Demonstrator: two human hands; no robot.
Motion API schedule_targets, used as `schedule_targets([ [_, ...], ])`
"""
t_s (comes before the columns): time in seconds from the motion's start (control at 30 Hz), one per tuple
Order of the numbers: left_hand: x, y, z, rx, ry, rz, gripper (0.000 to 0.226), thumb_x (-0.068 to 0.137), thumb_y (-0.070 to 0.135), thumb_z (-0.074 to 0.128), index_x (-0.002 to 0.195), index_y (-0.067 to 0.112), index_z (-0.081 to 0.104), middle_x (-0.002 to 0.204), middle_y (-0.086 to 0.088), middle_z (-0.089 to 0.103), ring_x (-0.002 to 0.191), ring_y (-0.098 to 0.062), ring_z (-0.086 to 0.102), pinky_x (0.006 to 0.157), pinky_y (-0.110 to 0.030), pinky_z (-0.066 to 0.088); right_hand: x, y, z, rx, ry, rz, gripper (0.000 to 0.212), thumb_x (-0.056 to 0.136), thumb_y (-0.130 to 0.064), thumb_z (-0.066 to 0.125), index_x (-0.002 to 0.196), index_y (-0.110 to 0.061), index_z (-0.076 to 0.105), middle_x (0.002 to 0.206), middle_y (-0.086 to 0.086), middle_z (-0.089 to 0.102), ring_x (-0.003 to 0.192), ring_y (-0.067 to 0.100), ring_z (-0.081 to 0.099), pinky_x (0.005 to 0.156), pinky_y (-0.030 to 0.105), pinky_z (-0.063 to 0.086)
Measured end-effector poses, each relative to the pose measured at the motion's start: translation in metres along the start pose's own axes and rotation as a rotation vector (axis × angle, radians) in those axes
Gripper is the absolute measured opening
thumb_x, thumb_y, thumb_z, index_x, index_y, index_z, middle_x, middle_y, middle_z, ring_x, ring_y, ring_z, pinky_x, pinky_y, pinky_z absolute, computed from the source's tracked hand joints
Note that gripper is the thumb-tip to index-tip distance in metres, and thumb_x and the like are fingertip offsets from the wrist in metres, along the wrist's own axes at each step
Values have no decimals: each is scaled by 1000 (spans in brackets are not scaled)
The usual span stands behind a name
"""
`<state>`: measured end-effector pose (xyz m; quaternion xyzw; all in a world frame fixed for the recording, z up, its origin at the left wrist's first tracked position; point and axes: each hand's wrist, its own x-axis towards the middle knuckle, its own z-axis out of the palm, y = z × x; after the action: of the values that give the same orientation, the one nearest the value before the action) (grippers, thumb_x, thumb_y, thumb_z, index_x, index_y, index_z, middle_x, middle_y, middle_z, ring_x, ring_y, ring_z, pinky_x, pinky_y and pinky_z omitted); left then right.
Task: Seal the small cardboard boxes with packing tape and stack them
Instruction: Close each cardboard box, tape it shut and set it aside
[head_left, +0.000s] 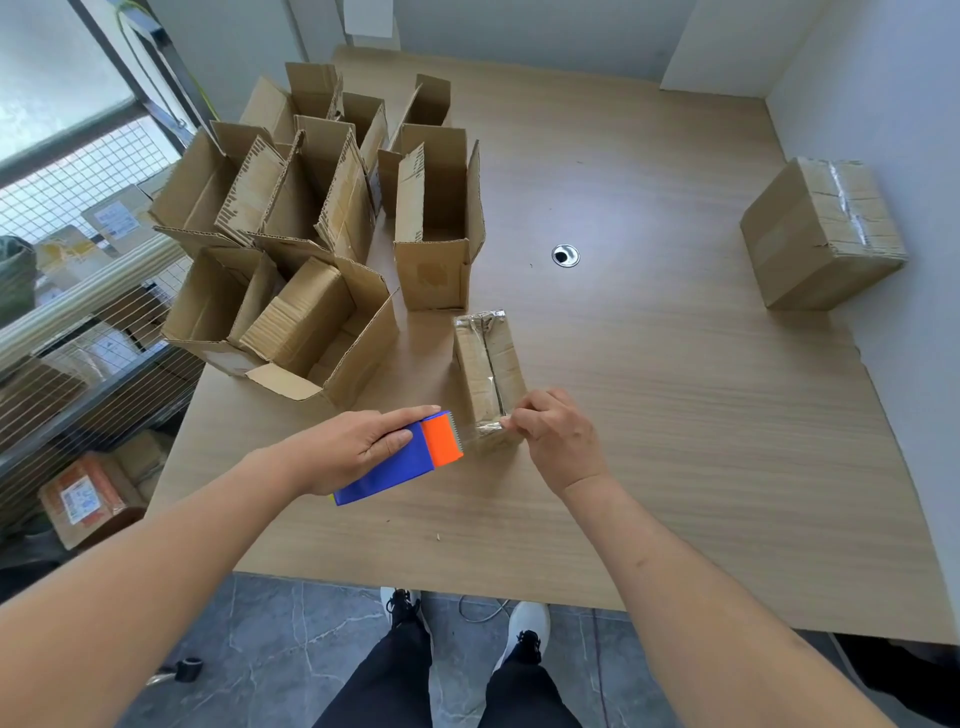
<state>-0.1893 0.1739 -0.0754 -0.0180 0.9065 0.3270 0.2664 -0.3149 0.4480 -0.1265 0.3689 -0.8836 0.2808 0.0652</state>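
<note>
The left hand (358, 441) grips a blue-and-orange tape dispenser (402, 457) just left of the small closed box (491, 376), thumb along its side, forefinger stretched over the top. The right hand (558, 436) pinches the clear tape (485, 428) against the box's near end. That box is narrow and brown, with glossy tape along its top seam; it lies on the table (675, 415), just in front of the open boxes (311, 234).

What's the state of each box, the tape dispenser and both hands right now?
Small box: flaps closed, taped along top seam.
Tape dispenser: tape strip drawn out to the small box's near end.
Left hand: grips the dispenser.
Right hand: fingers press the tape on the box end.
Open boxes: flaps up, unsealed.
Sealed box: taped shut, far right.
</note>
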Motion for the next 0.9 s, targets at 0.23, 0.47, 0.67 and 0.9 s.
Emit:
schedule_targets([
  [0.23,-8,-3,0,-46,-8,-25,45,107,52,28,149,65,21,129,8,61,100,-11,57,90,-31,45,-1,-2,-2,10,-6,15,37,93,-32,54,61,-14,61,77,-5,60,81,26,58,45,31,46],
  [0.47,19,9,7,45,-33,-160,44,109,49,23,152,51,28,116,2,62,91,-13,57,77,-29,41,1,-5,-1,-46,-101,50,30,78,-5,83,62,-17,61,77,-5,59,80,28,59,47,26,36],
  [0.67,44,24,7,80,-48,-210,41,110,44,24,148,38,39,128,-3,60,107,-24,55,96,-39,43,3,-8,2,-98,-152,76,32,71,3,83,65,-20,61,76,-4,56,80,25,55,49,24,31],
  [0.9,39,7,25,62,12,-280,43,110,43,24,149,33,39,121,-7,63,104,-27,58,95,-41,47,5,-13,-3,-115,-199,90,32,65,12,72,65,-18,61,76,-2,55,79,26,53,49,25,31],
])
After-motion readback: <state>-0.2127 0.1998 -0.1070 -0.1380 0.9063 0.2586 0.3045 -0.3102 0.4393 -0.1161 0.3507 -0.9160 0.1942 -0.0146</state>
